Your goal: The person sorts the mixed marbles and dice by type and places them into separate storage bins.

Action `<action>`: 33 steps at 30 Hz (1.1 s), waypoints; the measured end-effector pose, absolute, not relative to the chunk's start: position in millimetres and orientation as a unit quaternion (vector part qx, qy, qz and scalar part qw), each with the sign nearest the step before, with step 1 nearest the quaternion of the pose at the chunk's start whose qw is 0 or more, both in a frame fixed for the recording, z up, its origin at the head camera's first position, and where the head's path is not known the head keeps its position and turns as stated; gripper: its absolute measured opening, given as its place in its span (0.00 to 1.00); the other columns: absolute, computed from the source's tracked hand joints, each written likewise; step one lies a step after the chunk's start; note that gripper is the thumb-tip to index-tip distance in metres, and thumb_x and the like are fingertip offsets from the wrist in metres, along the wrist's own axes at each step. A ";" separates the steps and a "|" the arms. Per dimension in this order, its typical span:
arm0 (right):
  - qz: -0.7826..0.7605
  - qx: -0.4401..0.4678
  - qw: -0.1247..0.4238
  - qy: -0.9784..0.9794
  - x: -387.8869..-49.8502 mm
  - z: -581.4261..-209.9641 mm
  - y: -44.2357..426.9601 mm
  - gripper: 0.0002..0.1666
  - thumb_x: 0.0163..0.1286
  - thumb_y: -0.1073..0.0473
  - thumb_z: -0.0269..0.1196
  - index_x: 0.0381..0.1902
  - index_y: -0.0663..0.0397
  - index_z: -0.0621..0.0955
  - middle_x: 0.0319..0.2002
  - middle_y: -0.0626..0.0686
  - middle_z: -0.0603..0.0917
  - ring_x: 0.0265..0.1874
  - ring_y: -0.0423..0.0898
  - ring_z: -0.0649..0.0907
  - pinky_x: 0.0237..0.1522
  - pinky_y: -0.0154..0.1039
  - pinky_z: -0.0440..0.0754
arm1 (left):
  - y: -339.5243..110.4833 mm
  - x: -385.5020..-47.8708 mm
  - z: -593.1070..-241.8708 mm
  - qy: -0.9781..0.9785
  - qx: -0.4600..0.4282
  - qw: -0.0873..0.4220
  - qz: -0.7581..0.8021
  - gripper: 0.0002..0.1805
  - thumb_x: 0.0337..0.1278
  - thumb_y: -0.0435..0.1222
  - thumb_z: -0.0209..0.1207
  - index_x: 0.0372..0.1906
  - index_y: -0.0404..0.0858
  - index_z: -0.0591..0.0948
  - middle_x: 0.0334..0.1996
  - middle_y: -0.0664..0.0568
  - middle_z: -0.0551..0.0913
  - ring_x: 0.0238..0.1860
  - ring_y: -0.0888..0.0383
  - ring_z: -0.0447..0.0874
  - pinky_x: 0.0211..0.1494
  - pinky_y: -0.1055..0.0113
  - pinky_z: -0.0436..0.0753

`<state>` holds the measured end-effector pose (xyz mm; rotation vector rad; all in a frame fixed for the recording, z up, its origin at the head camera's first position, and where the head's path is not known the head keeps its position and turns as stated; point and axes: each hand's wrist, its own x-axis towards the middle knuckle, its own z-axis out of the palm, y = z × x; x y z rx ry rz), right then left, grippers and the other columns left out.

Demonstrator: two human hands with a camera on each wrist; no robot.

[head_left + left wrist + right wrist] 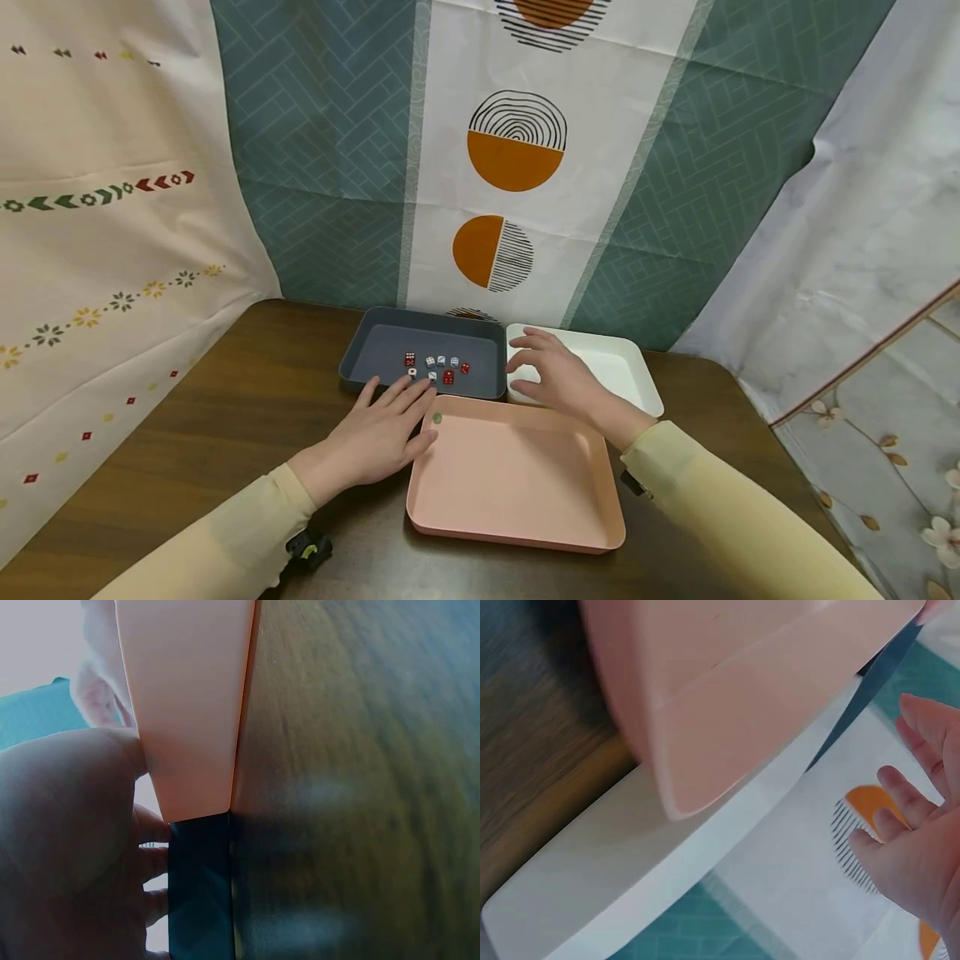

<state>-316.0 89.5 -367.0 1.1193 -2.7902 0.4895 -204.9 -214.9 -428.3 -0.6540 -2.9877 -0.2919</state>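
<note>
My left hand (378, 437) lies over the left rim of the pink tray (517, 483), fingers spread and reaching the near edge of the dark grey tray (378, 342). In that grey tray sit several white dice and red dice (448, 377). A small green round piece (437, 417) lies in the pink tray's far left corner. My right hand (558, 375) hovers above the left part of the white tray (618, 362), its fingers apart and slightly bent. Nothing shows between those fingers in the right wrist view. Contact between the left hand and the rims is hard to tell.
All three trays stand on a brown wooden table (217, 417). The grey and white trays are side by side at the back, the pink one in front of them. A patterned curtain (322, 167) hangs behind, and cloth covers both sides.
</note>
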 end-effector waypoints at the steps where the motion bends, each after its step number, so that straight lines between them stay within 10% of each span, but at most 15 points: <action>1: 0.164 0.371 0.045 -0.913 -313.8 -366.6 86.7 0.10 0.72 0.63 0.77 0.49 0.54 0.92 0.73 0.61 0.81 0.83 0.62 0.64 0.76 0.59 0.74 | -215.0 -205.0 -428.2 -0.972 -0.212 0.035 -0.094 0.38 0.87 0.56 0.51 0.86 0.39 0.68 0.86 0.44 0.64 0.87 0.38 0.56 0.83 0.26 0.50; 33: 0.123 0.497 0.034 -0.859 -286.7 -384.2 20.1 0.11 0.72 0.60 0.78 0.51 0.52 0.94 0.70 0.62 0.83 0.80 0.66 0.69 0.81 0.57 0.68 | -216.4 -205.3 -428.8 -0.973 -0.214 0.032 -0.087 0.38 0.88 0.58 0.49 0.87 0.40 0.67 0.86 0.44 0.64 0.87 0.39 0.55 0.83 0.27 0.50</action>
